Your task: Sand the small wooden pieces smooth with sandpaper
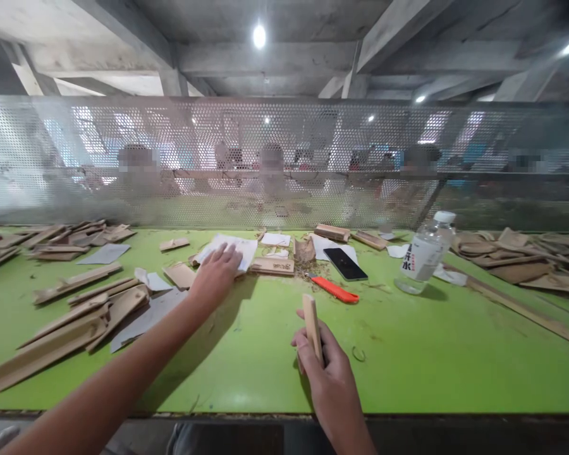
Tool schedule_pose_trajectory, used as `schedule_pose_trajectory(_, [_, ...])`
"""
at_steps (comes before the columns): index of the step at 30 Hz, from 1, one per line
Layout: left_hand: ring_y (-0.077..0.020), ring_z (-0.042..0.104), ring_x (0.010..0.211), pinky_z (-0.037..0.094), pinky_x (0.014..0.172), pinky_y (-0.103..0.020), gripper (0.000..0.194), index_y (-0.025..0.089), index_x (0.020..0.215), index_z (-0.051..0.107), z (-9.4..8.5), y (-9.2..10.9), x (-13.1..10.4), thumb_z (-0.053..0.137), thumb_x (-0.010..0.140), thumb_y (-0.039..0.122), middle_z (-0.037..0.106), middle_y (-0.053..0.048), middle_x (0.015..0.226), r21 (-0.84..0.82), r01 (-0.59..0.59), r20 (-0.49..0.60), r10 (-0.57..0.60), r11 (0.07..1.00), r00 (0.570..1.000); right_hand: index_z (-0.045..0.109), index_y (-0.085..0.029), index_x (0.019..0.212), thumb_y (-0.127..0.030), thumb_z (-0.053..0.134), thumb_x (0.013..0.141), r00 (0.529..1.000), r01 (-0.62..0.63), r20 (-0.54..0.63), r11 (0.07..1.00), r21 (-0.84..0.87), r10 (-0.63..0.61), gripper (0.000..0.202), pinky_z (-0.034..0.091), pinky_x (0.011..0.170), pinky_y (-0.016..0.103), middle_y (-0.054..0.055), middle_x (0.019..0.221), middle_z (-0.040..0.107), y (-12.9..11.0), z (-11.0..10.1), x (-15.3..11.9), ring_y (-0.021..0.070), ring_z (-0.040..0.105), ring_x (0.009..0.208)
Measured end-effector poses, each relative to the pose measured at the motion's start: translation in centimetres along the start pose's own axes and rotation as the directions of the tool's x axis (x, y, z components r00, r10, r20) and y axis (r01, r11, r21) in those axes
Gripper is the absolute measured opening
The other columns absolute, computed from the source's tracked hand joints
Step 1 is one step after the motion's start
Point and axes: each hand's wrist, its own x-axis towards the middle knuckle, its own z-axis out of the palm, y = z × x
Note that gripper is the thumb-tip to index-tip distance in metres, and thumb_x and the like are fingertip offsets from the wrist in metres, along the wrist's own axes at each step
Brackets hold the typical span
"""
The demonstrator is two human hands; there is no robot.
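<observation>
My left hand [220,268] reaches forward and lies with fingers spread on a white sheet of paper [247,248]. My right hand [329,373], near the front of the table, is closed around a short, pale wooden strip [312,322] held upright, thumb along its side. Beyond the right hand lies an orange-handled cutter [334,289] with its tip toward small brown shavings. A dark phone [346,263] rests just behind the cutter. Beside the left fingertips is a flat light-brown wooden piece [272,266].
Curved wooden pieces [52,347] are heaped on the left; a brown pile [526,259] lies at the right. A clear bottle [422,259] with a white cap stands right of the phone. A perforated metal screen [284,189] borders the green table [256,366], with people behind it.
</observation>
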Motion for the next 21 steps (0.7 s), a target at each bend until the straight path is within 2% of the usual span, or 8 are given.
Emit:
schedule_pose_trajectory(3, [-0.0260,0.068,0.114,0.058,0.096,-0.046,0.031,0.020,0.127,0.067,-0.4,0.0,0.4,0.069,0.099,0.032,0.066,-0.012,0.132,0.019,0.024,0.043,-0.025,1.000,0.999,0.069,-0.021,0.130,-0.055,0.066,0.090,1.000,-0.012,0.009,1.000,0.003,0.012,0.052,0.040,0.054,0.025,0.001,0.083,0.063,0.1,0.0,0.0,0.0145,0.048,0.061])
schedule_pose_trajectory(6, [-0.0274,0.066,0.116,0.057,0.097,-0.050,0.037,0.019,0.134,0.062,-0.5,0.1,0.7,0.066,0.100,0.035,0.063,-0.012,0.137,0.032,0.070,0.014,-0.070,0.997,0.997,0.068,-0.021,0.130,-0.056,0.065,0.092,0.999,-0.041,-0.005,0.998,0.045,0.041,0.052,0.037,0.054,0.025,0.000,0.081,0.059,-0.1,0.2,-0.2,0.0133,0.043,0.061])
schedule_pose_trajectory(10, [-0.0274,0.068,0.113,0.058,0.096,-0.045,0.028,0.021,0.121,0.070,-0.5,0.3,0.7,0.074,0.095,0.028,0.068,-0.012,0.131,-0.008,0.061,0.082,-0.060,0.998,0.995,0.066,-0.019,0.130,-0.056,0.066,0.091,0.999,-0.043,0.023,0.996,0.073,0.041,0.053,0.033,0.053,0.025,-0.002,0.078,0.056,-0.6,0.5,-0.3,0.0125,0.038,0.060])
schedule_pose_trajectory(12, [-0.0281,0.067,0.115,0.057,0.097,-0.046,0.031,0.021,0.125,0.068,-0.5,0.4,0.6,0.073,0.096,0.030,0.066,-0.012,0.134,-0.043,0.071,0.073,-0.067,0.997,0.995,0.067,-0.018,0.129,-0.055,0.066,0.091,0.999,-0.043,0.013,0.996,0.073,0.042,0.053,0.033,0.052,0.025,-0.002,0.077,0.056,-0.9,0.5,-0.4,0.0124,0.037,0.059])
schedule_pose_trajectory(15, [-0.0284,0.066,0.118,0.056,0.099,-0.051,0.037,0.018,0.133,0.063,-0.3,0.5,0.5,0.068,0.099,0.034,0.064,-0.012,0.137,-0.127,0.110,0.057,-0.104,0.986,0.993,0.068,-0.019,0.126,-0.054,0.067,0.090,0.999,-0.043,-0.004,0.996,0.076,0.043,0.051,0.033,0.051,0.025,-0.001,0.076,0.056,-0.9,0.5,-0.4,0.0123,0.038,0.058])
schedule_pose_trajectory(18, [-0.0335,0.068,0.121,0.053,0.102,-0.050,0.025,0.017,0.118,0.073,-0.6,0.8,0.4,0.066,0.093,0.016,0.073,-0.015,0.126,-0.250,0.165,0.121,-0.138,0.954,0.983,0.069,-0.019,0.125,-0.055,0.068,0.089,0.999,-0.032,-0.008,0.997,0.071,0.033,0.051,0.034,0.050,0.024,-0.001,0.076,0.056,-0.7,0.5,-0.3,0.0123,0.039,0.057])
schedule_pose_trajectory(21, [-0.0376,0.061,0.132,0.047,0.108,-0.052,0.045,0.018,0.132,0.068,-2.0,2.0,0.0,0.049,0.093,0.009,0.067,-0.018,0.141,-0.410,0.200,0.105,-0.172,0.890,0.979,0.070,-0.018,0.126,-0.057,0.068,0.089,0.999,0.011,-0.033,0.998,0.061,-0.009,0.054,0.034,0.046,0.023,-0.001,0.074,0.056,-0.3,0.5,-0.2,0.0114,0.039,0.054])
